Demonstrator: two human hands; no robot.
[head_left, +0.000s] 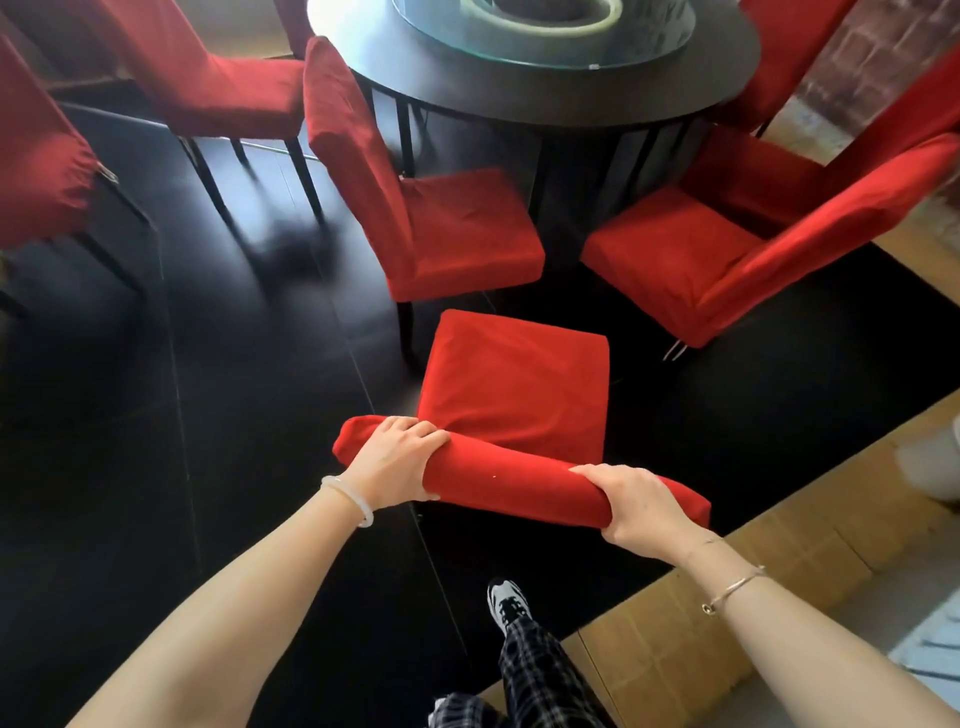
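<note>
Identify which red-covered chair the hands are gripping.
The red fabric-covered chair at bottom centre, nearest the person: left hand and right hand grip its backrest top. The other red chairs around the round dark table stand untouched.

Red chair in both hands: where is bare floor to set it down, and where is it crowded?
Bare dark floor lies left of the red chair, between it and the chairs at the far left. A smaller bare patch lies right of it, bordered by the tan floor. Ahead is crowded: two chairs and the round table stand close.
</note>
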